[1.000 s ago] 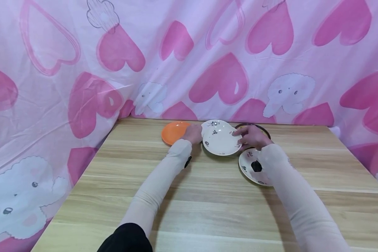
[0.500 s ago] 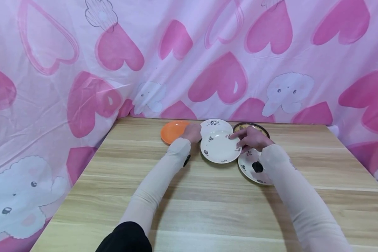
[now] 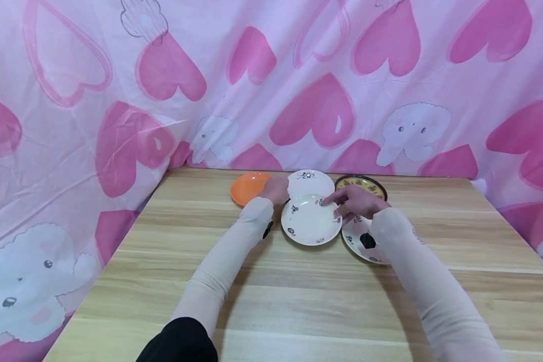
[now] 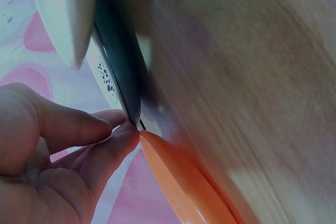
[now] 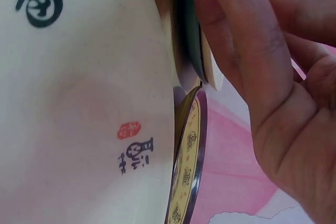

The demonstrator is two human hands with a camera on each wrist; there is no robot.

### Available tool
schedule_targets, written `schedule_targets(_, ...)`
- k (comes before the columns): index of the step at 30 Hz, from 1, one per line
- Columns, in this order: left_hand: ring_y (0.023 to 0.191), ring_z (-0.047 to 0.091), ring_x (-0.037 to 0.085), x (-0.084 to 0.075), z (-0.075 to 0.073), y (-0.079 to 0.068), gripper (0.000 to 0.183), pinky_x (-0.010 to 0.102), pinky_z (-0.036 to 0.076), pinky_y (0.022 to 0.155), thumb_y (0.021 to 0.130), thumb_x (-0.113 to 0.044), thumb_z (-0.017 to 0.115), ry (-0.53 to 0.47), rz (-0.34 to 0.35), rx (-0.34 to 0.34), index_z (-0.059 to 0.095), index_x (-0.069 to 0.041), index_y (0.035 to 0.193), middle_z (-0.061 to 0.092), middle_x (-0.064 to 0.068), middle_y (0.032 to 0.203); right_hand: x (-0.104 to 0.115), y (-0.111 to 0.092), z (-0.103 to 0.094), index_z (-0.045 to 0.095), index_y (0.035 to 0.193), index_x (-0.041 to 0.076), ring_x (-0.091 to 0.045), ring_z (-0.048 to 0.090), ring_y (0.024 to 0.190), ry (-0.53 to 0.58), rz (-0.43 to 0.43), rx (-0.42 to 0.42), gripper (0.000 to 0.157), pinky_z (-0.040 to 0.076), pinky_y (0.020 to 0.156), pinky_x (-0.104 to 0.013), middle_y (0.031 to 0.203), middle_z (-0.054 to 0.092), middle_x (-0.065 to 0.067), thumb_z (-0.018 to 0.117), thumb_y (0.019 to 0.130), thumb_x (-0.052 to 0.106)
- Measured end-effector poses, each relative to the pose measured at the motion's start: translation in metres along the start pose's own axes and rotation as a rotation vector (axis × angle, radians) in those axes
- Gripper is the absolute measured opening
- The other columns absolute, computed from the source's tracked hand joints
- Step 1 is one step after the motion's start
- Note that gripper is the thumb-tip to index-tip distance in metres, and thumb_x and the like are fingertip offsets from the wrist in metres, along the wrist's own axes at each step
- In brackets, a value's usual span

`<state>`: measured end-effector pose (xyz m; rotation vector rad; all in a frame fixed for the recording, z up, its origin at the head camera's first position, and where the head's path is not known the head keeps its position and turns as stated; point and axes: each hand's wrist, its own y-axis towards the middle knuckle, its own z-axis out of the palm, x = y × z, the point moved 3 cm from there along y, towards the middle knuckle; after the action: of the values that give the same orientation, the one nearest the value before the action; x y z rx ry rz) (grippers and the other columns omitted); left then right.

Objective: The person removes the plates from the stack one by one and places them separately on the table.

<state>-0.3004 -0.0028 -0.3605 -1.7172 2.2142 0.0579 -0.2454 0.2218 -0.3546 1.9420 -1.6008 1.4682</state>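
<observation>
At the back middle, my left hand (image 3: 275, 190) pinches the left rim of a white plate with a dark floral pattern (image 3: 308, 182). Dark green shows below that rim in the left wrist view, where the fingertips (image 4: 125, 132) meet at its edge. My right hand (image 3: 359, 202) grips the right rim of another white plate, with small printed motifs (image 3: 311, 221), in front of the floral one. It overlaps the floral plate's front edge in the head view. In the left wrist view this second plate (image 4: 68, 19) hangs above the floral one.
An orange plate (image 3: 248, 188) lies left of my left hand. Behind my right hand sits a yellow-patterned plate with a dark rim (image 3: 361, 184). A white plate with a black centre (image 3: 359, 242) lies partly under my right forearm. A pink heart-print curtain (image 3: 314, 110) backs the wooden table (image 3: 271, 311).
My right hand has drawn the white motif plate toward me and slightly left, uncovering more of the floral plate. My left hand has stayed at the floral plate's rim.
</observation>
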Motion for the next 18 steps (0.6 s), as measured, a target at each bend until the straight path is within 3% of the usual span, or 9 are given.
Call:
schedule_targets(10,0.09,0.056,0.021,-0.001,-0.001,0.0,0.019,0.029,0.049,0.079,0.097,-0.004,0.057,0.022,-0.012,0.006,0.064,-0.004,0.115,0.065,0.008,0.104,0.001,-0.001,0.006,0.067,0.131,0.011,-0.015,0.064,0.07,-0.057,0.016,0.012,0.045,0.061,0.069,-0.031,0.112,0.053,-0.015,0.07,0.088,-0.002)
schedule_targets(18,0.093,0.055,0.021,-0.001,-0.002,-0.002,0.023,0.031,0.051,0.086,0.097,-0.002,0.057,0.049,0.009,-0.022,0.064,-0.004,0.119,0.066,0.009,0.11,0.0,0.002,0.011,0.067,0.132,0.012,-0.013,0.061,0.065,-0.053,0.035,0.04,0.047,0.061,0.068,-0.032,0.136,0.049,-0.017,0.071,0.087,-0.003)
